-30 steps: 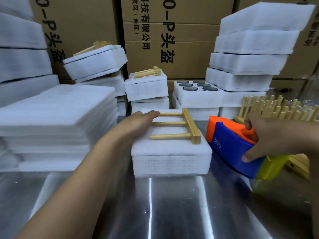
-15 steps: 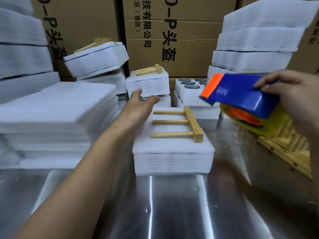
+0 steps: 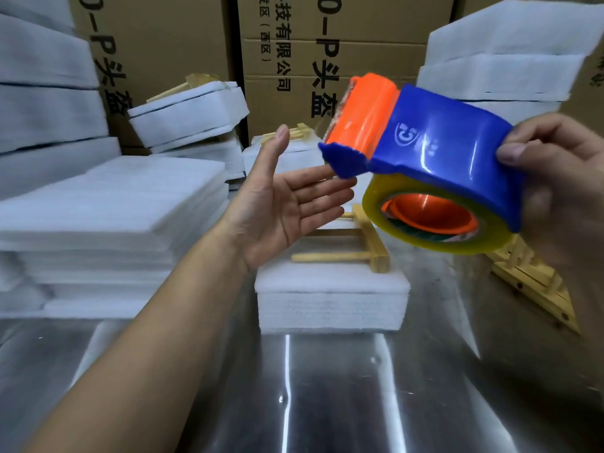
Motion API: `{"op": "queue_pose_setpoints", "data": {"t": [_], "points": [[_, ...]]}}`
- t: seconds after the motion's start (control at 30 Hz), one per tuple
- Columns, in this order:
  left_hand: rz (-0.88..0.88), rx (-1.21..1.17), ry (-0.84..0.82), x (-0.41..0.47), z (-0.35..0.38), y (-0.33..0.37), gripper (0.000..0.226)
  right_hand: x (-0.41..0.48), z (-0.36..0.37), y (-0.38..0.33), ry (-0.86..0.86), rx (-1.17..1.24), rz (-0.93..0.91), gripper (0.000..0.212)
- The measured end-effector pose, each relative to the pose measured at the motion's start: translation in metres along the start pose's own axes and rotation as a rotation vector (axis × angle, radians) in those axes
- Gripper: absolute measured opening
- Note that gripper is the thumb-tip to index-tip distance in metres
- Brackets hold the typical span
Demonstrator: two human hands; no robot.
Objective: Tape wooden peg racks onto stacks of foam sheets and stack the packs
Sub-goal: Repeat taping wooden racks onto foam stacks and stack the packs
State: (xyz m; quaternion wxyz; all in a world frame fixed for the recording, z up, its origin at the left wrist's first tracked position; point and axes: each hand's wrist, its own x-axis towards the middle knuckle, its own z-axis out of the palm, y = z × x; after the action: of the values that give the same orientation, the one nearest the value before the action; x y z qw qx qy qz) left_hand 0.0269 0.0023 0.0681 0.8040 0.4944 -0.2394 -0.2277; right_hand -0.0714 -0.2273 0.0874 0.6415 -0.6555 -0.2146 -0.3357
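A small stack of white foam sheets (image 3: 331, 302) sits on the shiny metal table (image 3: 327, 393), with a wooden peg rack (image 3: 366, 246) lying flat on top. My right hand (image 3: 555, 178) grips a blue and orange tape dispenser (image 3: 425, 152) with a yellowish tape roll, held in the air above the rack. My left hand (image 3: 287, 204) is raised palm up with straight fingers, its fingertips just under the dispenser's front edge. It holds nothing and hides the rack's far pegs.
A large pile of foam sheets (image 3: 108, 217) lies at the left. Taped foam packs with racks (image 3: 189, 116) stand behind, tall foam blocks (image 3: 503, 57) at the back right, cardboard boxes (image 3: 294, 44) along the back. More wooden racks (image 3: 536, 286) lie at the right.
My right hand has lifted the tape dispenser off the table and brought it up over the rack. My left hand has left the foam stack and risen, palm up, to the dispenser's front.
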Motion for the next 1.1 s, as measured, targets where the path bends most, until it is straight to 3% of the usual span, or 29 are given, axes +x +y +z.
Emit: {"op": "queue_pose_setpoints", "data": {"t": [0.13,0.33,0.43,0.7,0.8,0.97,1.1], "points": [[0.041,-0.020,-0.012,-0.002,-0.002,0.003,0.066,-0.003,0.008,0.002,-0.037,-0.028,-0.012,0.032],[0.035,-0.063,0.031,0.000,0.001,0.001,0.018,-0.003,0.008,0.003,-0.043,-0.029,-0.014,0.031],[0.009,-0.081,0.121,0.001,0.001,0.001,0.026,-0.004,0.008,0.003,-0.043,-0.037,-0.019,0.030],[0.026,-0.040,0.284,-0.001,0.006,0.005,0.018,-0.004,0.005,0.005,-0.109,-0.057,-0.077,0.015],[0.066,-0.021,0.361,-0.001,0.005,0.009,0.018,-0.006,0.005,0.005,-0.185,-0.112,-0.107,0.032],[0.115,-0.030,0.441,0.001,0.002,0.011,0.021,-0.008,0.005,0.011,-0.264,-0.736,-0.288,0.072],[0.141,0.017,0.473,0.003,0.001,0.009,0.017,-0.005,0.003,0.016,-0.209,-0.889,-0.380,0.086]]}}
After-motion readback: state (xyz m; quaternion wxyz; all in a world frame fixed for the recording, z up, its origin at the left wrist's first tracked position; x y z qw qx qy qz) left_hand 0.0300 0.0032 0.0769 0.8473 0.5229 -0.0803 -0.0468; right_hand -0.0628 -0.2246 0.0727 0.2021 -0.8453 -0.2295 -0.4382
